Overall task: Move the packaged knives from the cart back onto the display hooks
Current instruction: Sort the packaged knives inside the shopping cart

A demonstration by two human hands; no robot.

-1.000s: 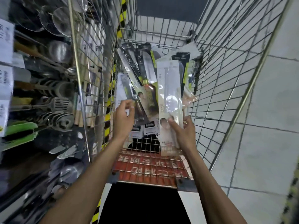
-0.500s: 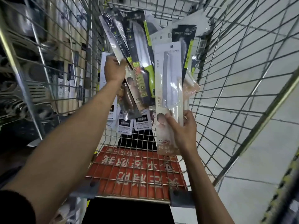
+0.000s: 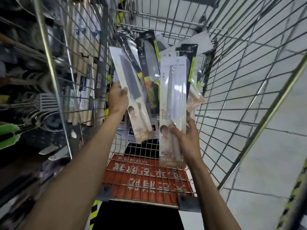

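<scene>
Wire cart [image 3: 235,90]: shiny metal. Knife packs [image 3: 173,103]: glossy clear plastic, card backing.

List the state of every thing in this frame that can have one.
left hand, grips the left knife package, thumb on its front.
left knife package, held, top tilted left, not on a hook.
right hand, grips the right knife package low down.
right knife package, held roughly upright, not on a hook.
other packaged knives, standing in the cart, leaning at its far end.
cart, partly loaded.
</scene>
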